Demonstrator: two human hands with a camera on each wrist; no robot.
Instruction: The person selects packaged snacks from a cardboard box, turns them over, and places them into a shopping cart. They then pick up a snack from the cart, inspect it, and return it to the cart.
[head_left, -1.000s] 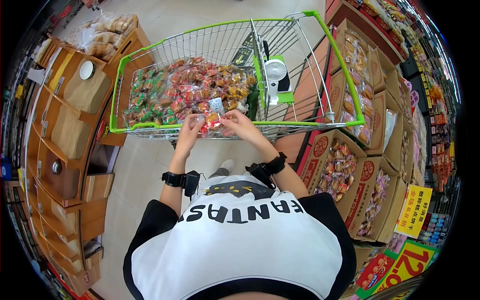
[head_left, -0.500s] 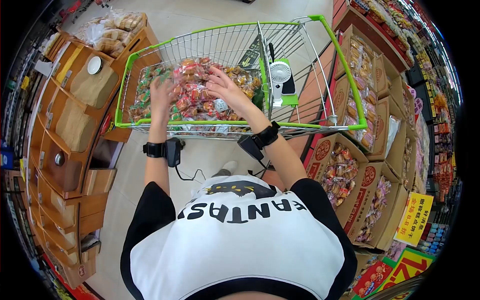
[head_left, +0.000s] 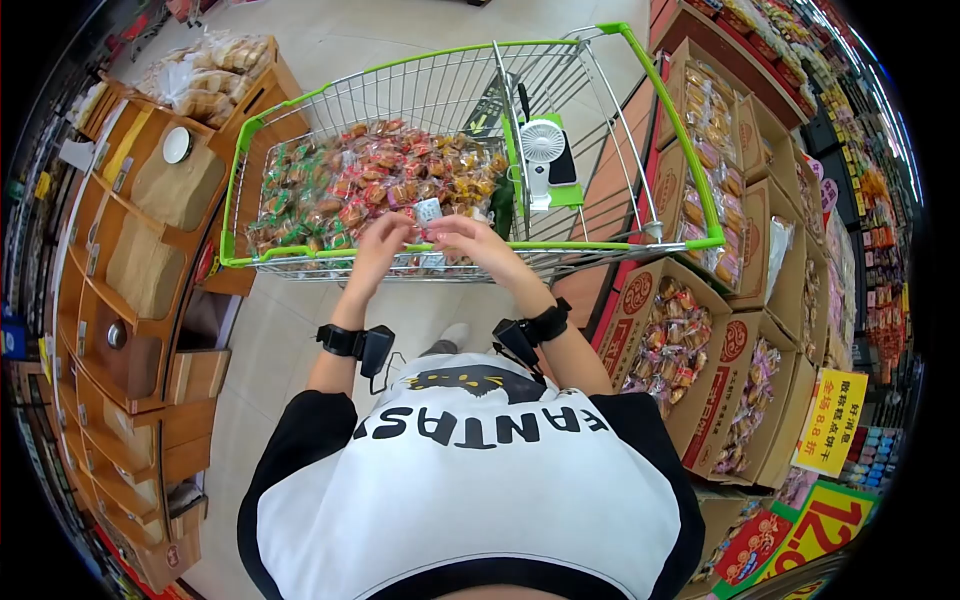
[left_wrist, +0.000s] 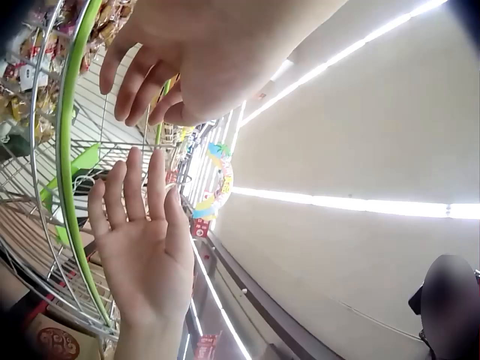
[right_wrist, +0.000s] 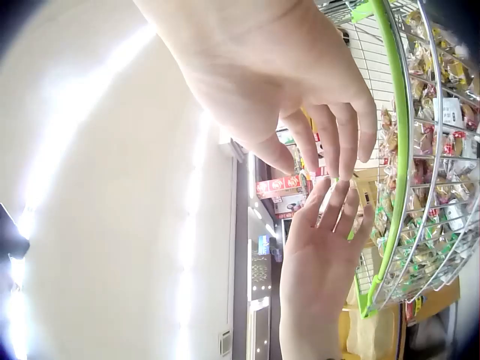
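Observation:
Both hands hover over the near green rail of a shopping cart [head_left: 340,250], palms turned toward each other with nothing between them. My left hand [head_left: 378,248] has its fingers loosely bent, a small gap from the other hand's fingertips. Across from it is my right hand [head_left: 472,243], its fingers slightly spread; its bare palm also shows in the left wrist view. Just beyond the fingers lies a pile of small wrapped pastries [head_left: 370,180] in green, red and yellow packets. A white label [head_left: 428,210] sits on the pile near the fingertips.
A white handheld fan [head_left: 543,142] and a dark phone rest on the cart's green child-seat flap [head_left: 566,197]. Wooden display shelves [head_left: 130,350] line the left. Cardboard boxes [head_left: 735,385] of packaged snacks stand on the right, beside a yellow sign [head_left: 830,422].
One second ago the hands held a red-wrapped pastry by the near rail. They then reached out over the pile with spread fingers, and now are back at the rail without it.

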